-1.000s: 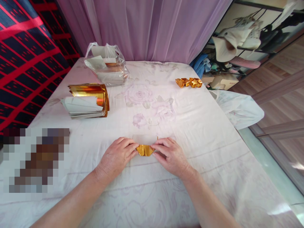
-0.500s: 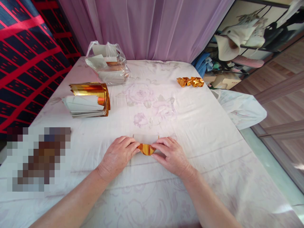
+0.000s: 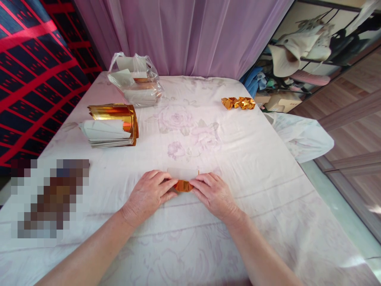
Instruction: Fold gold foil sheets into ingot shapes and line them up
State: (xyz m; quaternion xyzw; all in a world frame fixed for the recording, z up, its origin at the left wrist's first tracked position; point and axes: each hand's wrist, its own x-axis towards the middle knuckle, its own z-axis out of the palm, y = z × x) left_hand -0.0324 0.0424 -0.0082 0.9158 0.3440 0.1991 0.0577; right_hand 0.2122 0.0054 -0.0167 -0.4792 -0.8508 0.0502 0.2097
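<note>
Small folded gold foil paper (image 3: 183, 186), shiny, crumpled, white inner side showing behind, low on flowered cloth

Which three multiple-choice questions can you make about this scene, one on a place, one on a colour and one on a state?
1. Where do the finished gold pieces lie on the bed sheet?
A. far right
B. near left
C. under the bag

2. What colour is the paper piece between the hands?
A. silver
B. gold
C. green

3. How do the hands hold that piece?
A. only the left hand holds it
B. only the right hand holds it
C. both pinch it

Answers:
1. A, they lie by the far right edge.
2. B, it shines gold.
3. C, the fingers of both hands meet on it.
</note>
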